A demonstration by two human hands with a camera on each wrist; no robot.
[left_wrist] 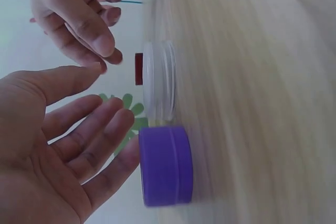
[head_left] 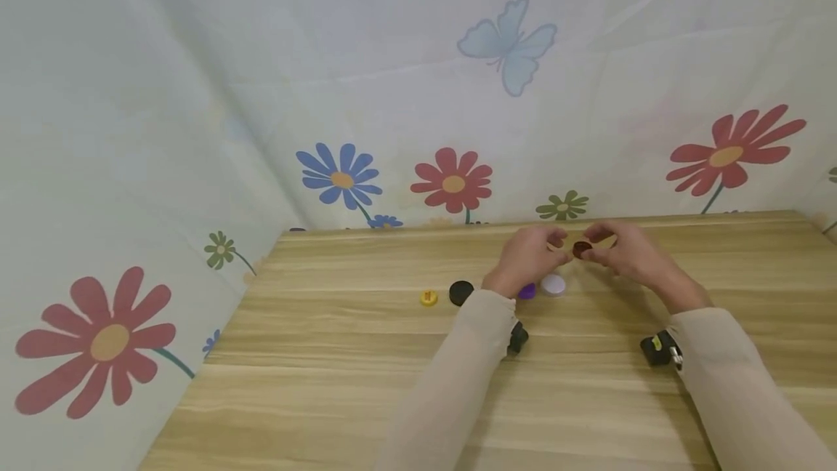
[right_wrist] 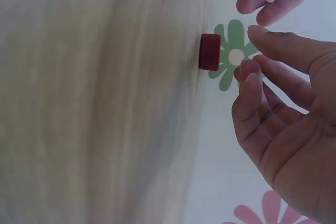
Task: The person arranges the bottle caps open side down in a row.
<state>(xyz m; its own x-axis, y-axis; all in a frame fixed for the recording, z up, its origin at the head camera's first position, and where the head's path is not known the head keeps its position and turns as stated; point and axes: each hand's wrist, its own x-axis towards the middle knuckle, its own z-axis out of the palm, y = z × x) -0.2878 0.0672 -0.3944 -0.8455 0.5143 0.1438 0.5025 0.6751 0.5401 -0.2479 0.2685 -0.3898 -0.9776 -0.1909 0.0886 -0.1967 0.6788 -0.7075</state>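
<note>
A dark red bottle cap (head_left: 582, 250) lies on the table near its far edge, between my two hands. My left hand (head_left: 528, 256) hovers on its left side with loosely bent fingers and holds nothing. On the other side my right hand (head_left: 629, 253) is held with fingers apart. In the right wrist view a gap shows between the red cap (right_wrist: 210, 52) and the fingers of both hands. Nearer to me are a whitish, translucent lid (left_wrist: 159, 80) and a purple lid (left_wrist: 165, 166), side by side. My left forearm partly hides the purple one in the head view.
Farther left on the wooden table (head_left: 314, 384) lie a black lid (head_left: 461, 293) and a small yellow cap (head_left: 428, 298) with red marking. A flower-printed cloth (head_left: 392, 93) hangs behind the table's far edge.
</note>
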